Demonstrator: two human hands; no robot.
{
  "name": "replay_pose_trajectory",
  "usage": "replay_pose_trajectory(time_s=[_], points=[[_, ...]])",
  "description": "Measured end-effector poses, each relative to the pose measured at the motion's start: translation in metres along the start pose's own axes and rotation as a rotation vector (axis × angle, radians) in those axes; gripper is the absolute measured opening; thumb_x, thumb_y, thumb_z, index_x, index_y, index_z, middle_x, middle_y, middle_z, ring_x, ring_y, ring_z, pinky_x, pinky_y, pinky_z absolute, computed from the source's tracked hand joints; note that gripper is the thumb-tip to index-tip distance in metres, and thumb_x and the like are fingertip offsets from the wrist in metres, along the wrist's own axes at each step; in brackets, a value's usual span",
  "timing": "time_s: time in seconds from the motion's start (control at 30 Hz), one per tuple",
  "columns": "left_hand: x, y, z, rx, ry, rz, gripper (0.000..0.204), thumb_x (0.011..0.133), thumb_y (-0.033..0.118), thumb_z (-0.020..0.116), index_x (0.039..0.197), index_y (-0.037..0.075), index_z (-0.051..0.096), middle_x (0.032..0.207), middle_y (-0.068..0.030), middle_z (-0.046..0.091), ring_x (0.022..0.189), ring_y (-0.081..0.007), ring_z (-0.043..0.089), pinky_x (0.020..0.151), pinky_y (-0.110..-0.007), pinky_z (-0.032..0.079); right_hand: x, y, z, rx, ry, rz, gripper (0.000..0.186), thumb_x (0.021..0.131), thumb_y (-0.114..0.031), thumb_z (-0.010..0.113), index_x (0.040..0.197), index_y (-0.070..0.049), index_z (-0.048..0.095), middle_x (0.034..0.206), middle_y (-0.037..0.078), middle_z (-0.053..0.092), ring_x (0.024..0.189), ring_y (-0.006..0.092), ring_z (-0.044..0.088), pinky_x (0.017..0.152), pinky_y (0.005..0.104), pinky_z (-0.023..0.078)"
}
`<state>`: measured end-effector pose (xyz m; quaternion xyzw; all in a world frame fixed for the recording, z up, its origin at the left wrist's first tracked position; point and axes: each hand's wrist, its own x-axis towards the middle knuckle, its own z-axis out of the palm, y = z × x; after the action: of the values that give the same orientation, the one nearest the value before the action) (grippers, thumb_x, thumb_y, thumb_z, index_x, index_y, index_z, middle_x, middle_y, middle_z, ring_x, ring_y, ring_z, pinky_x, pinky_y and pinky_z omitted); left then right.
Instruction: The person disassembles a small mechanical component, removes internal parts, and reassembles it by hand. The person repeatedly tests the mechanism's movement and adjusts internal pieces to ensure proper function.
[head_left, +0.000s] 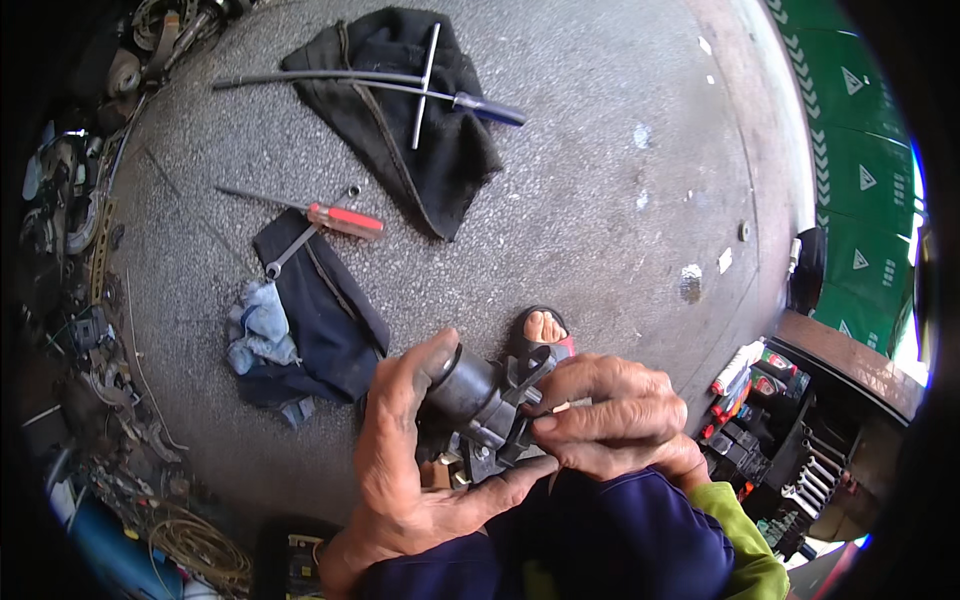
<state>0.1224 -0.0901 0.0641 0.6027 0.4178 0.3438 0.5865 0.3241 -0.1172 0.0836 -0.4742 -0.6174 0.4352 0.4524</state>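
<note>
Low in the middle of the head view, I hold a black machine part (466,388) with a round barrel, a bracket-like side and small brass-coloured bits underneath. My left hand (405,480) cradles it, with the thumb and fingers bent around the barrel and the lower edge. My right hand (615,415) pinches at the part's right side, its fingertips against a small silver pin or lever (530,397). Whatever lies between those fingertips is mostly hidden. Both hands are over my lap in dark blue trousers (620,530).
A dark cloth (400,150) carries a metal T-bar (425,90) and a blue-handled screwdriver (488,108). Nearer lie a red-handled screwdriver (345,221), a wrench (290,252) and a blue rag (262,325). Loose parts (90,210) line the left; a toolbox (850,400) stands right.
</note>
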Motion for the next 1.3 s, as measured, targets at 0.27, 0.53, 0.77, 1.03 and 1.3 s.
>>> replay_pose_trajectory(time_s=[0.27,0.53,0.77,1.03,1.3], points=[[0.006,-0.005,0.023,-0.016,0.013,-0.066,0.111,0.049,0.038,0.096,0.134,-0.006,0.04,0.124,-0.0189,0.052,0.108,-0.0267,0.058,0.089,-0.035,0.049,-0.014,0.027,-0.022,0.411,0.06,0.092,0.013,0.076,-0.003,0.076,0.087,0.003,0.073,0.089,0.019,0.07,0.081,0.0264,0.069,0.08,0.0344,0.05],[0.013,-0.003,0.04,-0.034,-0.05,-0.083,0.112,0.049,0.038,0.096,0.134,-0.007,0.039,0.121,-0.0181,0.052,0.103,-0.0235,0.059,0.086,-0.034,0.05,-0.023,0.039,-0.046,0.404,0.065,-0.026,0.014,0.074,0.002,0.074,0.088,0.004,0.072,0.09,0.02,0.07,0.083,0.0279,0.07,0.071,0.0354,0.056],[0.019,0.001,0.046,0.032,-0.076,0.085,0.109,0.052,0.032,0.096,0.135,-0.007,0.037,0.118,-0.0168,0.049,0.096,-0.0203,0.06,0.078,-0.031,0.052,-0.031,0.035,-0.039,0.166,0.199,-0.244,0.013,0.073,0.0,0.076,0.085,0.004,0.072,0.083,0.019,0.07,0.074,0.0282,0.071,0.063,0.0345,0.059],[0.016,0.004,0.04,-0.123,-0.11,0.03,0.103,0.06,0.02,0.091,0.137,-0.01,0.03,0.124,-0.0214,0.045,0.1,-0.0231,0.06,0.084,-0.033,0.052,-0.028,0.021,-0.047,0.01,0.03,-0.334,0.014,0.08,-0.003,0.071,0.09,0.007,0.069,0.085,0.022,0.069,0.079,0.0313,0.071,0.07,0.0392,0.061],[0.009,0.008,0.043,-0.293,-0.024,-0.113,0.083,0.067,0.017,0.069,0.134,-0.014,0.031,0.13,-0.0264,0.043,0.102,-0.0262,0.059,0.088,-0.035,0.05,-0.031,0.012,-0.05,0.045,-0.029,-0.253,0.016,0.077,-0.002,0.073,0.093,0.002,0.07,0.096,0.018,0.069,0.088,0.0317,0.069,0.076,0.0416,0.06]])
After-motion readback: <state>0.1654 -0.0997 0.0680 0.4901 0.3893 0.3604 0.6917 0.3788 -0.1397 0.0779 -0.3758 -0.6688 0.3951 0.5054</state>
